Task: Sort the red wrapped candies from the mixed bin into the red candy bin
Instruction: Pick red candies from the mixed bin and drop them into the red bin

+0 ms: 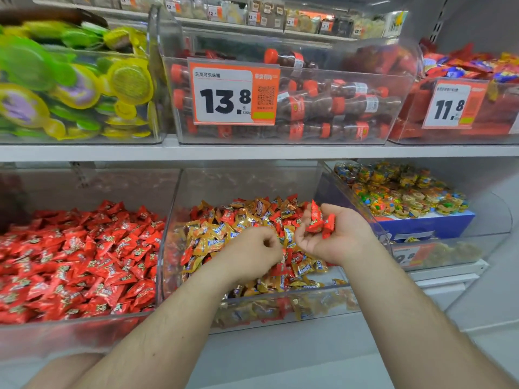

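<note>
The mixed bin point(280, 310) in the lower middle holds gold and red wrapped candies. My right hand point(334, 237) is palm up over its right side, its fingers curled round a few red candies point(318, 220). My left hand point(252, 254) reaches down into the pile with its fingers curled and pinches a red candy point(282, 265), mostly hidden under the fingers. The red candy bin point(70, 332) stands to the left, full of red wrapped candies.
A clear divider wall point(168, 234) separates the two bins. To the right is a bin of colourful round sweets point(407, 192). The upper shelf point(252, 151) carries bins of green and yellow jelly cups, cola-bottle candies with a 13.8 price tag point(233, 94), and red packets.
</note>
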Demonstrator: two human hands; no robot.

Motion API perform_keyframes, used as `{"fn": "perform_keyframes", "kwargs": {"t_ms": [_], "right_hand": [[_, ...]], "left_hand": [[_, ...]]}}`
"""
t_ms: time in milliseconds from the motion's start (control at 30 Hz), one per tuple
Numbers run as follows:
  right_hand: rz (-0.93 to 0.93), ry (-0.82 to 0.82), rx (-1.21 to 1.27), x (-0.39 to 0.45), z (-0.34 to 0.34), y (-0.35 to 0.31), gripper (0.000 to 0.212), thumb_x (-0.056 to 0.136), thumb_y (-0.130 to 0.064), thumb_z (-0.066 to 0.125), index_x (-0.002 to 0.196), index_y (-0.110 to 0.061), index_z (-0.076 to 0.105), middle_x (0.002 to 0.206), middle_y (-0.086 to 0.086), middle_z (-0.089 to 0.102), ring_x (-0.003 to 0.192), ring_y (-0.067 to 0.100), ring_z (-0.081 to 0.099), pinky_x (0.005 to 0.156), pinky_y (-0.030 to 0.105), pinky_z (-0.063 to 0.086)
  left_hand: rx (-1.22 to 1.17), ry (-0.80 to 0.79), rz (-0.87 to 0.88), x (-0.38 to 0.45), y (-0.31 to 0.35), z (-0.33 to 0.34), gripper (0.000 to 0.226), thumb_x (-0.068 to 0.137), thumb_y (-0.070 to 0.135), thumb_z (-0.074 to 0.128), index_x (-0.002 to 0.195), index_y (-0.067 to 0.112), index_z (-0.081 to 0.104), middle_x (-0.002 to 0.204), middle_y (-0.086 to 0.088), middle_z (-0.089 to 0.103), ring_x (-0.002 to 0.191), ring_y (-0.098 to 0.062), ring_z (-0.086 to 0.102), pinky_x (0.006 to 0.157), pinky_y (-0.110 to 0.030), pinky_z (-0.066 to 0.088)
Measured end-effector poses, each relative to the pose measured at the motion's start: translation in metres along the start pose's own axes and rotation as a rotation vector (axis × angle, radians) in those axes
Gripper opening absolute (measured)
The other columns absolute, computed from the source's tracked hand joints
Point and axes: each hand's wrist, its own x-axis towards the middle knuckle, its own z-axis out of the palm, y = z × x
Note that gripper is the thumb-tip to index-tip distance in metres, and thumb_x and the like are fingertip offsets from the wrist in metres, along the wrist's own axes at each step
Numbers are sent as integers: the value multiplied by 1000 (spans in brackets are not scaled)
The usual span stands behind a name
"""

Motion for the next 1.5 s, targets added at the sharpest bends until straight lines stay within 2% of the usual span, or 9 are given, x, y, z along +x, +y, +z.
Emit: {"fn": "perform_keyframes", "kwargs": {"t_ms": [200, 333, 533, 700, 900, 1033, 1200, 1333, 1500], "right_hand": [[-14, 6, 10, -9, 22, 17, 37, 103, -26, 45, 106, 9, 55, 101, 27, 59, 94, 37, 59, 70, 56, 49], [32, -62, -59, -27, 44, 41, 40, 101, -32, 48, 109, 6, 54, 82, 35, 62, 92, 44, 59, 81, 59, 48], [78, -164, -235, -47, 80, 79, 47, 100, -34, 48, 96, 12, 59, 81, 25, 65, 97, 40, 60, 78, 56, 48], [116, -220, -418, -56, 120, 110, 47, 94, -30, 56, 116, 11, 53, 100, 22, 56, 95, 37, 58, 78, 53, 52], [164, -246, -579, -45, 163, 146, 60, 92, -31, 57, 129, 12, 40, 118, 22, 44, 99, 42, 51, 85, 56, 50], [94, -212, -644, -32, 171, 164, 73, 86, -34, 61, 148, -9, 31, 155, 18, 22, 137, 51, 26, 102, 78, 18], [125, -238, -602, -27, 170, 169, 72, 84, -36, 62, 144, -6, 35, 159, 28, 6, 145, 54, -1, 108, 75, 4], [144, -273, -550, -35, 162, 163, 66, 94, -36, 53, 145, 1, 34, 155, 36, 11, 142, 53, 19, 113, 66, 21], [24, -388, -637, -49, 146, 146, 39, 100, -32, 44, 115, 0, 58, 122, 25, 62, 106, 38, 64, 86, 48, 52]], "left_hand": [[-838, 209, -51, -28, 0, -46, 20, 97, 7, 46, 78, 13, 50, 64, -5, 62, 53, -18, 47, 43, -23, 26], [-1198, 276, -46, -56, -11, -83, 14, 98, 11, 47, 101, 3, 57, 78, -16, 62, 52, -15, 53, 35, -16, 30], [-1502, 434, -189, -88, -54, -129, 17, 99, 12, 48, 113, 8, 56, 87, -17, 69, 66, -29, 69, 52, -31, 59], [-1559, 507, -201, -111, -85, -153, 35, 100, 32, 40, 121, 6, 51, 118, -24, 59, 101, -41, 61, 87, -57, 50], [-1539, 634, -176, -116, -104, -159, 43, 98, 35, 40, 130, 9, 47, 93, -14, 62, 62, -23, 58, 69, -33, 48], [-1436, 686, -169, -115, -112, -160, 58, 95, 37, 41, 142, 3, 40, 137, -15, 54, 120, -29, 54, 103, -39, 35], [-1390, 727, -122, -114, -118, -161, 57, 96, 36, 39, 145, 7, 40, 143, -13, 51, 124, -25, 51, 106, -36, 25], [-1349, 669, -112, -117, -115, -159, 54, 97, 39, 36, 140, 7, 47, 131, -10, 62, 117, -23, 53, 114, -42, 15], [-1111, 711, -53, -117, -96, -149, 33, 97, 28, 41, 119, 12, 59, 112, -5, 72, 112, -22, 63, 113, -44, 29]]}}
